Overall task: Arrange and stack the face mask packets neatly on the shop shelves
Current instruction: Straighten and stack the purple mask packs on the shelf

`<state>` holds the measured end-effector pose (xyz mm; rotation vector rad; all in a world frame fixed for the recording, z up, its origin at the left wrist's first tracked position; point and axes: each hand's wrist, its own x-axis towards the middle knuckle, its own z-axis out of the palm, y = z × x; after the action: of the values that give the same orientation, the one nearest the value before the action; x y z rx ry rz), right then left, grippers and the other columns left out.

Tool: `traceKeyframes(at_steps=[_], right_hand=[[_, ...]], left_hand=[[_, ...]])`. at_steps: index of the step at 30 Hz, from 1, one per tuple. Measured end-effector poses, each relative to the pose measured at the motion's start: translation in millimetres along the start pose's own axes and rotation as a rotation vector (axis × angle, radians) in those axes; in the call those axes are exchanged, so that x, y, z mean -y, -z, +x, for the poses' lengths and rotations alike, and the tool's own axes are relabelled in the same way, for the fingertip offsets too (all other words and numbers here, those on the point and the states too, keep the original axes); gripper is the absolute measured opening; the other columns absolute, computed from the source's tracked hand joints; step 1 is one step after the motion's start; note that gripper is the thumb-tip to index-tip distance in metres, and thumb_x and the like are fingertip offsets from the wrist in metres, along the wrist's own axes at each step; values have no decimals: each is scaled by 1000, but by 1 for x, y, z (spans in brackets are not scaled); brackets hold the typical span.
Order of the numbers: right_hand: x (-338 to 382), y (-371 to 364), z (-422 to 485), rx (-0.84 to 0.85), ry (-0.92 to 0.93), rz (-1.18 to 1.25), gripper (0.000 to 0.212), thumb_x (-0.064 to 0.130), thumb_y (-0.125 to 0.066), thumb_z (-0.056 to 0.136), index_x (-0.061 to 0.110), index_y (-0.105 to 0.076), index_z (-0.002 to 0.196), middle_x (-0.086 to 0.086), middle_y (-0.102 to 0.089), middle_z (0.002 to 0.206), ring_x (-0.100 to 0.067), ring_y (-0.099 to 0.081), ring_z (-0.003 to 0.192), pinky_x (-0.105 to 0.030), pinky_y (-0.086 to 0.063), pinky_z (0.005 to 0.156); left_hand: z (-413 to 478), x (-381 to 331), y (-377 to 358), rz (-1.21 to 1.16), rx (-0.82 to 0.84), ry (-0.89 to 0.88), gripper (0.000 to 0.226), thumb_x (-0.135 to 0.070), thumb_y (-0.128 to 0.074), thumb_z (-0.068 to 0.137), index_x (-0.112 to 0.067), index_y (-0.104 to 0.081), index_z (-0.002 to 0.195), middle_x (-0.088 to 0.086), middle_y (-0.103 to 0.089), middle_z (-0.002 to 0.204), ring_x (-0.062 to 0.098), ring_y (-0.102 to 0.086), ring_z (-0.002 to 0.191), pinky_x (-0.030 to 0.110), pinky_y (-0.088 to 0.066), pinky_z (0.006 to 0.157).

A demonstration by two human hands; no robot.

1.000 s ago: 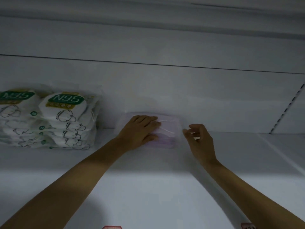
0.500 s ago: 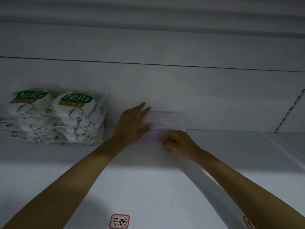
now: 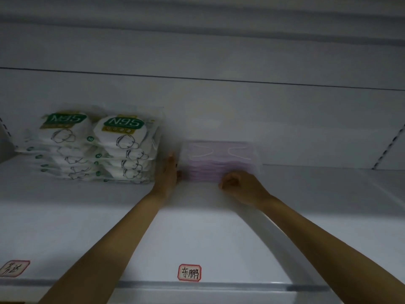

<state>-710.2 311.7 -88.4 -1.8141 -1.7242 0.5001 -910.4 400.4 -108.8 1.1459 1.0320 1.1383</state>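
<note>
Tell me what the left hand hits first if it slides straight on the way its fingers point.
Probably the shelf's back wall. The left hand lies flat between the N95 packets and the purple mask packet, fingers pointing rearward; depth is unclear.

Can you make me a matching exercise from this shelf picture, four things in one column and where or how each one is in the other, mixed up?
Column one:
1. N95 packets
2. purple mask packet
3. left hand
4. right hand

Column two:
A. fingers curled, at the purple packet's front edge
B. stacked at the shelf's left
C. flat, fingers straight, against the purple packet's left side
D. between the two hands, near the back wall

Pairs: 1-B, 2-D, 3-C, 4-A
</note>
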Motion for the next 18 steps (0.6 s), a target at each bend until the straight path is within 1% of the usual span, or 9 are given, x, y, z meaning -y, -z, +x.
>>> traceKeyframes(at_steps=[2,4,5,7,8,10,13,16,18], right_hand=[[2,-1,-3,15,-39,-24,24,29,-70,85,12,-71,103,1,-71,101,-12,-64,97,-25,-45,88],[3,-1,-10,33,-55,2,28,30,-70,86,17,-68,111,5,-67,104,-8,-60,97,-17,-43,84],[2,0,-14,23,-62,21,28,30,-70,86,19,-68,112,7,-66,103,-5,-59,95,-10,-41,78],[-2,1,-24,1,-86,44,24,30,-69,87,22,-68,110,10,-65,101,-3,-59,93,2,-36,70],[-4,2,-29,-2,-93,42,22,30,-68,88,23,-68,109,10,-66,101,-3,-59,93,3,-35,70],[-8,5,-38,8,-92,35,20,28,-66,89,23,-68,108,9,-67,105,-3,-58,94,3,-35,72],[-10,8,-49,18,-81,46,19,27,-67,88,23,-68,107,5,-68,109,-7,-61,98,-9,-43,83],[-12,15,-61,6,-70,54,21,26,-67,88,21,-67,108,2,-68,111,-11,-62,101,-26,-47,96],[-13,24,-75,4,-29,21,29,28,-67,89,18,-66,116,1,-66,116,-13,-61,106,-25,-46,95]], left_hand=[[-2,0,-4,44,80,-5,71,-68,-34,92,-15,-51,136,5,-57,133,20,-53,123,41,-37,111],[3,8,-3,117,113,-52,101,-89,-35,71,-18,-47,142,2,-52,141,17,-48,130,43,-32,115],[3,9,-2,126,113,-52,105,-91,-34,67,-19,-46,142,1,-52,142,17,-47,131,43,-31,115],[-1,4,-2,169,93,-76,90,-80,-33,82,-15,-43,144,5,-47,145,21,-43,135,46,-29,116],[-4,1,-2,190,60,-101,78,-67,-32,93,-10,-40,145,10,-44,148,26,-39,137,48,-27,117],[-9,0,-4,226,-29,-175,64,-47,-32,101,-2,-36,146,18,-35,151,33,-32,140,48,-23,118],[-28,-8,-9,330,-96,-292,57,-37,-34,103,-7,-25,151,8,-24,158,22,-24,145,26,-17,116],[-49,-19,-17,440,-112,-400,56,-35,-37,103,-13,-24,152,5,-24,158,18,-25,144,27,-21,115],[-62,-24,-27,496,-80,-454,57,-36,-41,101,-14,-27,151,5,-29,155,19,-29,142,32,-24,117]])
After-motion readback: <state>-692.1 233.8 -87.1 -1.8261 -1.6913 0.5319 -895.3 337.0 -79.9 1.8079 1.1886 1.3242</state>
